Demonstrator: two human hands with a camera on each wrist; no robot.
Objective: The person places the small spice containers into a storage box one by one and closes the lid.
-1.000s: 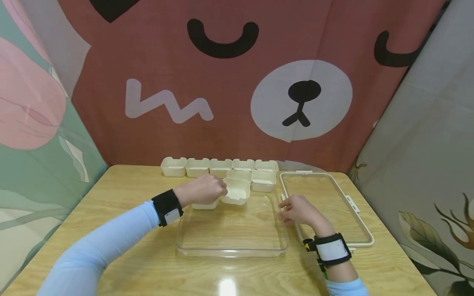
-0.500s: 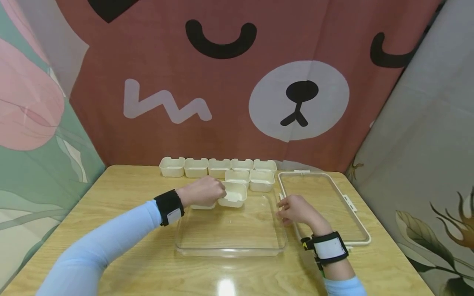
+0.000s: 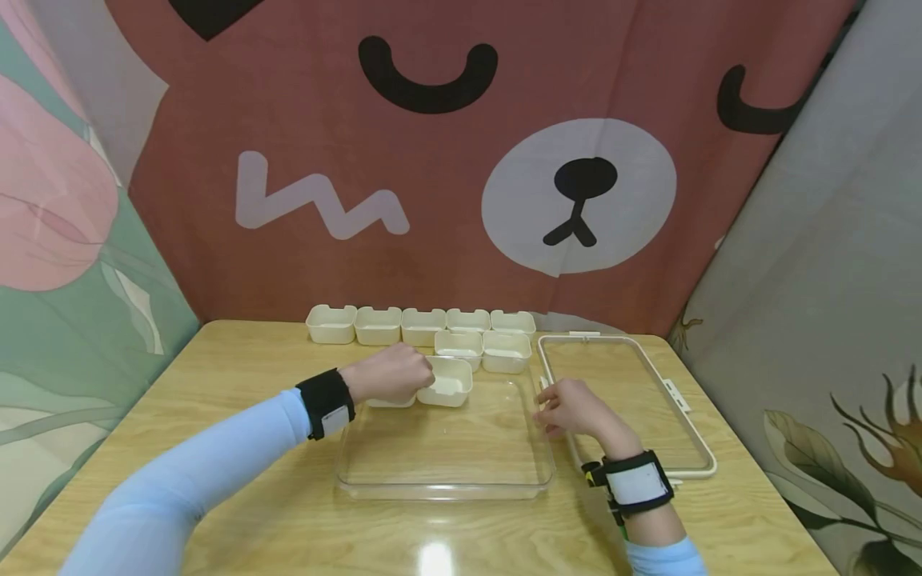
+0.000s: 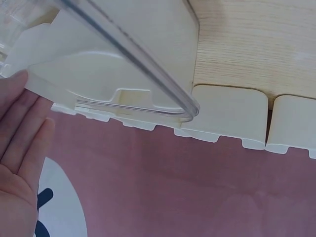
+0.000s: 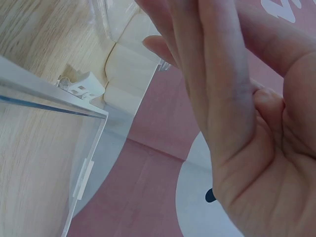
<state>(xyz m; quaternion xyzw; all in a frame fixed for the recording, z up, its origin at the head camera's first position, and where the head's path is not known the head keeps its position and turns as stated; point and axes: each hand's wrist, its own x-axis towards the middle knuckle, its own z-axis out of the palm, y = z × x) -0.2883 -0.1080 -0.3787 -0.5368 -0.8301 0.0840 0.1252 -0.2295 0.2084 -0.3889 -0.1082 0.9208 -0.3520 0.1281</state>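
My left hand (image 3: 394, 374) pinches the side wall of a cream small bin (image 3: 448, 386), held upright over the back part of a clear rectangular container (image 3: 442, 490). In the left wrist view, the thumb and fingers (image 4: 34, 116) meet at that bin's edge. Another cream bin (image 3: 391, 403) sits at the container's back left, mostly hidden behind my left hand. Beside the container's right rim is my right hand (image 3: 576, 412), fingers loosely bent with the tips at the rim. Whether they press on it cannot be told; the right wrist view shows no object within the fingers.
Several cream bins (image 3: 423, 326) line the table's back edge against the curtain. Two more bins (image 3: 507, 352) stand just before them, behind the container. A clear lid with a white frame and clips (image 3: 675, 395) lies on the right of the wooden table (image 3: 274, 512).
My left hand has lowered the cream bin slightly and moved it a little left, bringing it next to the half-hidden bin. The right hand stays at the container's right rim.
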